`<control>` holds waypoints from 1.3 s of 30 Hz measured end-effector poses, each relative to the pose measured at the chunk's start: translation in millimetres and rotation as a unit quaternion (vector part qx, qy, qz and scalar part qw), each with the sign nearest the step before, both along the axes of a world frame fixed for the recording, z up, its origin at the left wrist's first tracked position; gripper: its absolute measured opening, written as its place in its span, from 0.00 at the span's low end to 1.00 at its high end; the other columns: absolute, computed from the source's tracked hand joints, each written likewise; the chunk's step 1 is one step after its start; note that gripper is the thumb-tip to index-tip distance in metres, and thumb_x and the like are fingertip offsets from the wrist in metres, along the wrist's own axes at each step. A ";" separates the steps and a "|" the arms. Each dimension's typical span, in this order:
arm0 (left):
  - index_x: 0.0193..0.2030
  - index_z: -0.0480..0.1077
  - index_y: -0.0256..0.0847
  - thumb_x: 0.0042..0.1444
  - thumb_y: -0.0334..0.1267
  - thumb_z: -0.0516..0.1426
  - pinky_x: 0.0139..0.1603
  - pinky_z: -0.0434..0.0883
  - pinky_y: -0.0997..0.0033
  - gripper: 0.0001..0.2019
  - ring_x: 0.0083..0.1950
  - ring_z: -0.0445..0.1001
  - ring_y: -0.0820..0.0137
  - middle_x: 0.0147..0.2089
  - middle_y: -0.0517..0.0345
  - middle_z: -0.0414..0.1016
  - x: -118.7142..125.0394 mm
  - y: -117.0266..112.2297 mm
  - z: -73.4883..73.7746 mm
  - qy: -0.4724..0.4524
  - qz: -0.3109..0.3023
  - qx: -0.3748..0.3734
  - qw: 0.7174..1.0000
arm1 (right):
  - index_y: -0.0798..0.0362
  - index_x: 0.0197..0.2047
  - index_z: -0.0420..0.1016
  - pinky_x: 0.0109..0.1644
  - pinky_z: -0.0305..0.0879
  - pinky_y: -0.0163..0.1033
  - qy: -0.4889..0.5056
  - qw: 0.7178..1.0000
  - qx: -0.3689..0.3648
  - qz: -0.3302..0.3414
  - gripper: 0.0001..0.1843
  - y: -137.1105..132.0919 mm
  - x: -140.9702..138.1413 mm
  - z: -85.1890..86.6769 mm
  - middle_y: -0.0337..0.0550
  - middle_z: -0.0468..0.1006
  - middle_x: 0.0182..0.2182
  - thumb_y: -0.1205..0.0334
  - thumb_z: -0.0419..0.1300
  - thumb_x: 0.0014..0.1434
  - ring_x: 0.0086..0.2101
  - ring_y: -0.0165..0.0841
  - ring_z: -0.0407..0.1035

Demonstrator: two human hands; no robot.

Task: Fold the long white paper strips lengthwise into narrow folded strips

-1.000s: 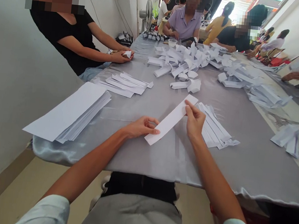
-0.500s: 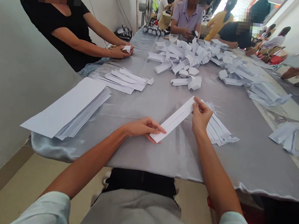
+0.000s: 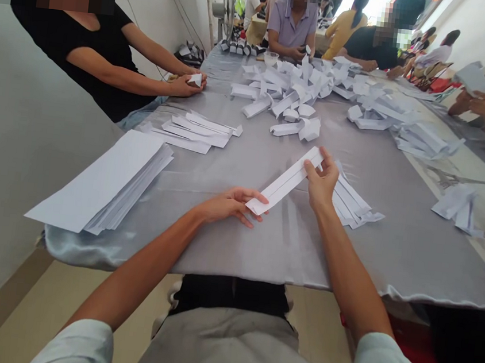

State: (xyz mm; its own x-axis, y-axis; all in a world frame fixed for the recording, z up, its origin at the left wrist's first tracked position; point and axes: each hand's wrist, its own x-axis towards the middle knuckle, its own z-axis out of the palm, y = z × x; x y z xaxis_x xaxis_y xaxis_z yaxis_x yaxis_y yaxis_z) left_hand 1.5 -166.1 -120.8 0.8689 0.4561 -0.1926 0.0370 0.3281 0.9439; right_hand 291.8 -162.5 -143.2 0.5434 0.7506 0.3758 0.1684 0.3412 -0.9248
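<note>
A long folded white paper strip, creased lengthwise, slants up to the right above the grey tablecloth. My right hand pinches its far upper end between thumb and fingers. At the near lower end, my left hand has fingers over and under the paper, the lower ones loosely spread. Just behind my right wrist lies a fanned pile of folded strips, partly covered by that hand. To the left, a thick stack of flat white paper sheets reaches the table's edge.
More folded strips lie beyond the stack. A large heap of folded paper pieces fills the table's far middle. A person in black sits at left, holding a small white piece. Other people work at the far side and right.
The strip's upper end has risen slightly, and my left fingers have spread more at its lower end. At far right, a co-worker's hands have lifted a white paper piece. The view has shifted a little.
</note>
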 end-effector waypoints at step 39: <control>0.39 0.76 0.34 0.43 0.47 0.78 0.48 0.84 0.57 0.24 0.44 0.85 0.60 0.46 0.44 0.85 7.3 7.6 -24.8 -0.049 0.305 0.075 0.948 | 0.51 0.56 0.80 0.38 0.76 0.40 -0.075 0.941 -0.094 0.316 0.29 -38.9 -90.9 -13.7 0.48 0.86 0.42 0.40 0.71 0.60 0.40 0.39 0.81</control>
State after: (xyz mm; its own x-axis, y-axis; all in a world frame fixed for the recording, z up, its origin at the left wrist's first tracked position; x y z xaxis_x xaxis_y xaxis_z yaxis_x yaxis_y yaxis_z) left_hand 8.8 -158.5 -145.7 0.4454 0.8952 -0.0169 -0.2074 0.1216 0.9707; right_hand 200.8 -201.4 -156.9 -0.0830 0.9670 0.2410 0.1196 0.2498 -0.9609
